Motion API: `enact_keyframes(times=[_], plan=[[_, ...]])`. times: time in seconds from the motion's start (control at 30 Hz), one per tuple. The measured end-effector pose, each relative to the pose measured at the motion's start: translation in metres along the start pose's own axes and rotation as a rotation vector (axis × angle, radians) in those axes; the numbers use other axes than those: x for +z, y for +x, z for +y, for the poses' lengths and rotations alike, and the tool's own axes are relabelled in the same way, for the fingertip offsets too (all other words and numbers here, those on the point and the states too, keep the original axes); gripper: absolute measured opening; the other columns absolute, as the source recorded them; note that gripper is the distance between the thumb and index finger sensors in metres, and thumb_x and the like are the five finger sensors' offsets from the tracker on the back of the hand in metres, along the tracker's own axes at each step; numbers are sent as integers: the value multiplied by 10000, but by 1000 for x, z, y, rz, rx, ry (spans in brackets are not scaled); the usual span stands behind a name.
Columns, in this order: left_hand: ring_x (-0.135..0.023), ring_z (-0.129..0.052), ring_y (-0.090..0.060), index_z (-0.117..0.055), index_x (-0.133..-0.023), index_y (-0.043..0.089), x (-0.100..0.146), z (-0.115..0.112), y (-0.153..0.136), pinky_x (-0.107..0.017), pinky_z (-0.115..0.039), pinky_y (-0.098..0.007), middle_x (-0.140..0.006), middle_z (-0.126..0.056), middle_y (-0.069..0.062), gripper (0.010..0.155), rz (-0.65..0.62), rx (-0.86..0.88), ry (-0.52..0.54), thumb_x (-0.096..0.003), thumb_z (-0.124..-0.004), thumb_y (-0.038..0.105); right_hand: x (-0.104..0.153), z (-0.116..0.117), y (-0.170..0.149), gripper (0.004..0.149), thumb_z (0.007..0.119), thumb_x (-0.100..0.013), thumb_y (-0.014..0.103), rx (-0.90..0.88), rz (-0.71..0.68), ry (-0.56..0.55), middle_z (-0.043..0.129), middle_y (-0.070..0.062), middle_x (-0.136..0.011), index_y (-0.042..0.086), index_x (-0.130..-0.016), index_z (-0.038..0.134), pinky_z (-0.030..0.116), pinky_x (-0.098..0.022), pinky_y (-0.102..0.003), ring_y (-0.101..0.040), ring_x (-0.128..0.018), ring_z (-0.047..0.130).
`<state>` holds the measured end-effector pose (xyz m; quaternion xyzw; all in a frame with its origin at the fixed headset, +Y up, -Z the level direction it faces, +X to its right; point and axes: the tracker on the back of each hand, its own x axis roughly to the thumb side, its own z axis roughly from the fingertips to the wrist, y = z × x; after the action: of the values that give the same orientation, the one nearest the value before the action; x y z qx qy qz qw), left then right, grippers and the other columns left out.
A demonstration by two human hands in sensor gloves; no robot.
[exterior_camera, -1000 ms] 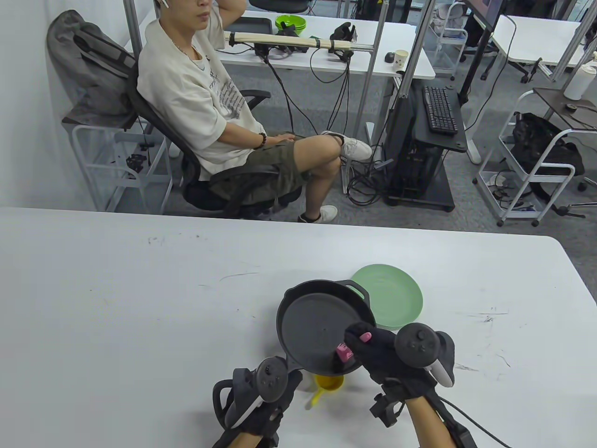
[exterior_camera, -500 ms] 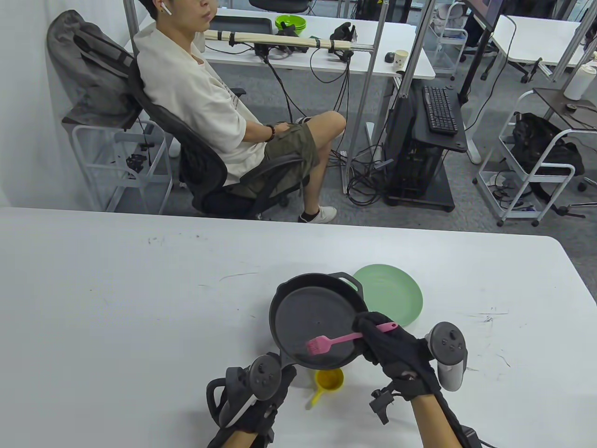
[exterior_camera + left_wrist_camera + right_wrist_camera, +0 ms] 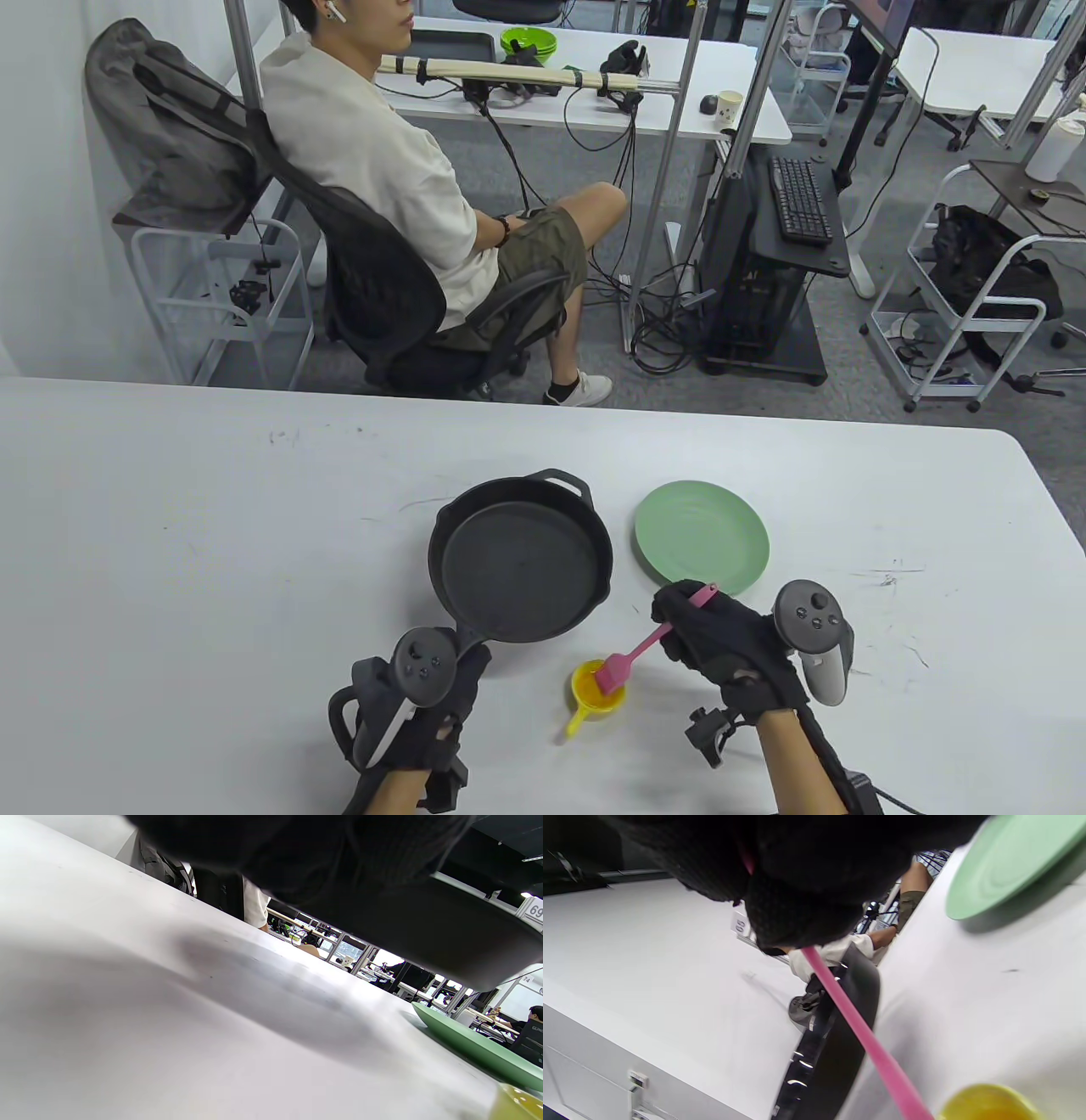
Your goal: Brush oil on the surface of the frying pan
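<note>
A black cast-iron frying pan is at the table's middle front. My left hand grips its handle from below the pan. The left wrist view shows the pan's dark underside with a gap above the table. My right hand holds a pink silicone brush by its handle. The brush's bristles dip into a small yellow cup of oil just right of the pan's handle. In the right wrist view the pink handle runs down to the cup, with the pan behind it.
A green plate lies right of the pan, just beyond my right hand; it also shows in the left wrist view and the right wrist view. A person sits on an office chair past the table's far edge.
The pan has moved left and away, off from above the yellow cup. The brush has left the pan's surface and come down with its bristles in the cup.
</note>
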<state>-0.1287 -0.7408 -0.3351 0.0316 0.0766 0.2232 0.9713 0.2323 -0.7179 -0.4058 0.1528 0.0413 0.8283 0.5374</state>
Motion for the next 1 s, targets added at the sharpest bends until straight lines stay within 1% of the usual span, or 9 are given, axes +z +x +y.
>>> enact_keyframes(times=[0.1, 0.27, 0.77, 1.0], plan=[[-154, -967, -145, -847, -847, 62, 0, -1, 0, -150, -830, -348, -440, -980, 21, 596, -5, -5, -1, -537, -794, 569, -2, 7, -4, 394, 750, -609, 469, 27, 21, 11, 999, -111, -460, 162, -838, 842, 825, -130, -250, -123, -240, 929], [-154, -967, -144, -847, -847, 63, 0, -1, 2, -150, -830, -348, -439, -980, 22, 595, -13, -14, -6, -537, -794, 568, -2, 13, -4, 394, 752, -607, 468, 129, 22, 7, 999, -112, -465, 164, -841, 841, 828, -134, -250, -125, -246, 931], [-152, -967, -144, -849, -845, 61, 1, -2, 5, -149, -830, -348, -439, -980, 21, 597, -22, -25, -8, -537, -794, 569, -3, 20, -2, 395, 751, -606, 471, 169, 8, 28, 996, -111, -478, 171, -849, 835, 829, -142, -250, -125, -256, 932], [-152, -967, -144, -850, -845, 59, 1, -2, 5, -147, -830, -348, -437, -980, 21, 597, -22, -29, -10, -537, -795, 568, -1, 16, 3, 397, 747, -608, 475, 146, -18, 26, 996, -109, -483, 174, -853, 832, 830, -146, -248, -124, -260, 932]])
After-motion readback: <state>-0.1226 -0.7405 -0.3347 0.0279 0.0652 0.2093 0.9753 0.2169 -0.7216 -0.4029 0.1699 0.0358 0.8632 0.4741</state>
